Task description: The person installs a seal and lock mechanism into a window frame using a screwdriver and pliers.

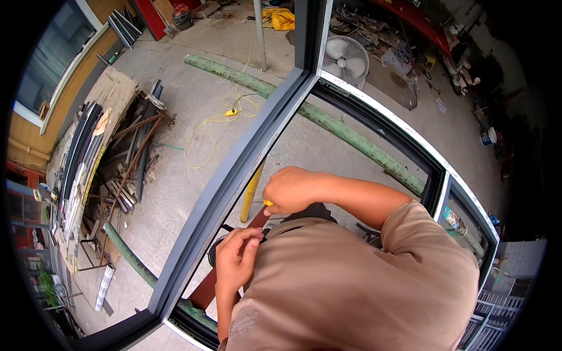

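My right hand (pixel 290 190) is closed in a fist in front of my waist. A small yellow piece (pixel 268 202) sticks out between its fingers; its kind is hidden. Nearer me and to the left, my left hand (pixel 235 257) is curled, fingertips close to a dark edge at my waist. What it holds, if anything, I cannot make out. Around me stands a large grey metal window frame (pixel 225 175) with dark grooves, and its left bar runs past both hands. Beneath my hands lie a reddish-brown bar (pixel 206 289) and a yellow pole (pixel 252 193).
Green pipes (pixel 351 140) cross the concrete under the frame. A yellow cord (pixel 205 131) lies looped on the floor. At left, a board table (pixel 117 88) bears dark metal strips. Beyond the frame stand a round fan (pixel 345 61) and piles of clutter.
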Motion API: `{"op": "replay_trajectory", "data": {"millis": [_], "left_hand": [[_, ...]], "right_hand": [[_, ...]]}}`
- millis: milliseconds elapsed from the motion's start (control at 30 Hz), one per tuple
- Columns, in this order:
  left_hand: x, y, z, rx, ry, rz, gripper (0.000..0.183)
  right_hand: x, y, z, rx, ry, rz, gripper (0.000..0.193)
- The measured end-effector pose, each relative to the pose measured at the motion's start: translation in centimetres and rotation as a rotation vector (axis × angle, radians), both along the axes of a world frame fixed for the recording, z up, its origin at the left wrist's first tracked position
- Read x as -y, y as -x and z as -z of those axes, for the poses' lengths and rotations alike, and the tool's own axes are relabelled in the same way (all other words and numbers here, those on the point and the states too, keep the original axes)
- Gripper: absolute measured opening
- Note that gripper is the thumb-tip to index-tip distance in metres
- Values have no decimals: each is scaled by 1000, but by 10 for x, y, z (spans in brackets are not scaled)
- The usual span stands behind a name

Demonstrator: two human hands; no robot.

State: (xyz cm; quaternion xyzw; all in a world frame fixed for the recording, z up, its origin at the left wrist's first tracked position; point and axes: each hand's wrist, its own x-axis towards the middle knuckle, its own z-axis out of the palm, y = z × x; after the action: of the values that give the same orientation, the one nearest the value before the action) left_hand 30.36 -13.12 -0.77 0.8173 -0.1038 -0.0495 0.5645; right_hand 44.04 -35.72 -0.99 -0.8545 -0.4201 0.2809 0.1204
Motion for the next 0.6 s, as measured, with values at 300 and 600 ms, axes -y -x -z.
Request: {"op": "replay_trajectory", "data": {"millis": [300, 600], "left_hand": [[32, -50, 14, -341, -42, 428, 49], [126, -102, 52, -548, 435, 417, 88]], "right_hand": [[72, 39, -18, 52, -31, 566, 43], [88, 49, -5, -37, -309, 736, 51]]}}
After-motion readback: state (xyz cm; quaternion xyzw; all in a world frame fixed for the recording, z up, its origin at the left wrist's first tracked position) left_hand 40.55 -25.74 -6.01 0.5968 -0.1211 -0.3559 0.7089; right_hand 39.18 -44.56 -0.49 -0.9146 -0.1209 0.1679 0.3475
